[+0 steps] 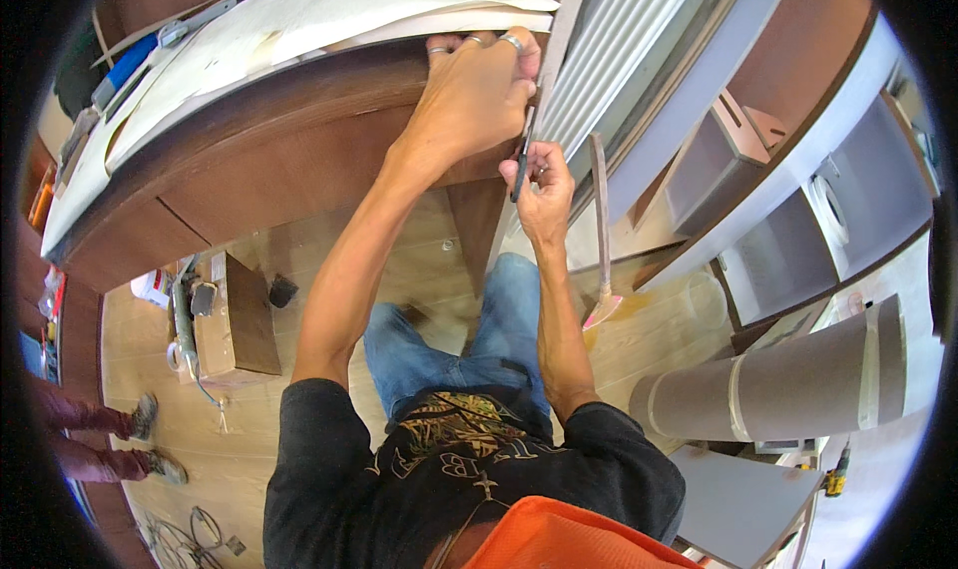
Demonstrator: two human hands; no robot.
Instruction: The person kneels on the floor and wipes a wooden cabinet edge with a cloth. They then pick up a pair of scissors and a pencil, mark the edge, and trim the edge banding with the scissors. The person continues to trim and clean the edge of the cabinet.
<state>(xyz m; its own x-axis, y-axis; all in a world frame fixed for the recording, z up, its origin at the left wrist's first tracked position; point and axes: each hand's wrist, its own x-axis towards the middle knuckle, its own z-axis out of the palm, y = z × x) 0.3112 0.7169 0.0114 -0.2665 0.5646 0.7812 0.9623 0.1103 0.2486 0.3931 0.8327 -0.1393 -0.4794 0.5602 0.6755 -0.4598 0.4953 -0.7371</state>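
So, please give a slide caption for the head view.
Left hand steadies brown desk edge while right hand works a thin dark tool.

I see left hand (477, 90) gripping brown cabinet edge (299, 100) | right hand (539, 185) pinching dark thin tool (523, 155) | white sheets (299, 20) on top

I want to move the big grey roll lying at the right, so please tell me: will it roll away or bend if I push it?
The grey roll lies on its side, so a push across it would probably set it rolling. Pale tape bands hold it wound, so it likely keeps its shape. It looks thick and wide, perhaps heavy.
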